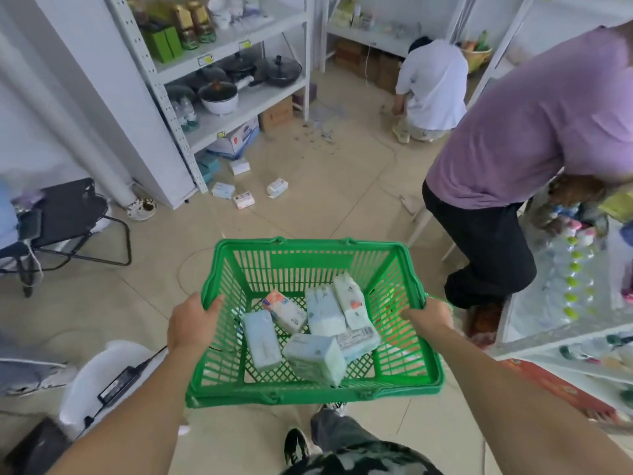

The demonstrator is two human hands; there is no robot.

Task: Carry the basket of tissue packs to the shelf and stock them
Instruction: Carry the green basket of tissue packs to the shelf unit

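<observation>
I hold a green plastic basket (308, 250) in front of me above the floor. My left hand (191, 322) grips its left rim and my right hand (428, 315) grips its right rim. Several pale blue and white tissue packs (323, 311) lie loose on the basket's bottom. More tissue packs (276, 187) lie scattered on the floor ahead, near the foot of a white metal shelf (239, 113) at the upper left, which holds pots, jars and green boxes.
A person in a purple shirt (534, 132) bends over a shelf of bottles (572, 286) on the right. Another person in white (431, 87) crouches at the back. A black folding chair (72, 214) stands at left. Cardboard boxes sit under the shelves.
</observation>
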